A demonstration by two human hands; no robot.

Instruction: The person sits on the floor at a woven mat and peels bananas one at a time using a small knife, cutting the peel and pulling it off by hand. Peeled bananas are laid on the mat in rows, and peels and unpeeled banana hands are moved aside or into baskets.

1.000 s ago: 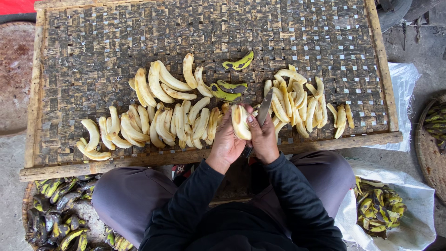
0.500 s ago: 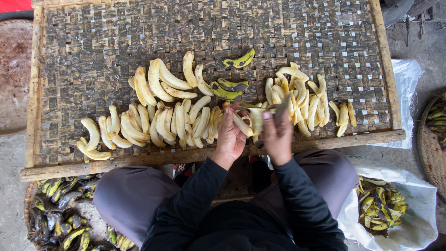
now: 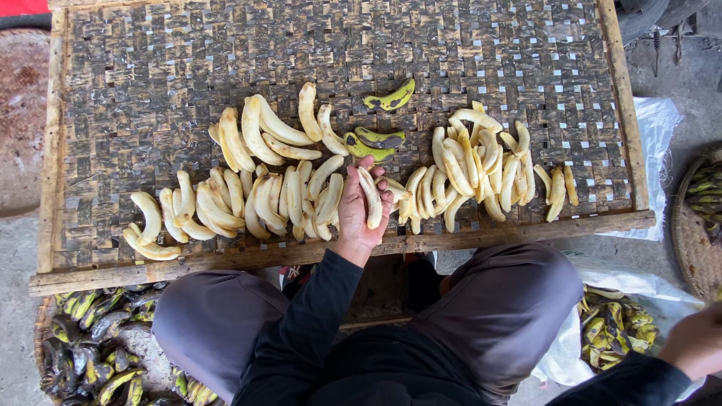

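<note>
A woven bamboo tray carries rows of peeled bananas. At the tray's near edge, the left hand lays a peeled banana into the row, fingers loosely curled around it. The right hand, off to the tray's right by a bag of peels, appears loosely closed; its grip cannot be told. Placing looks under way; releasing comes next.

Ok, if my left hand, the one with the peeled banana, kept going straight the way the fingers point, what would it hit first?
The left hand points up the woven tray, so it would probably first meet the unpeeled green bananas just beyond its fingers.
</note>
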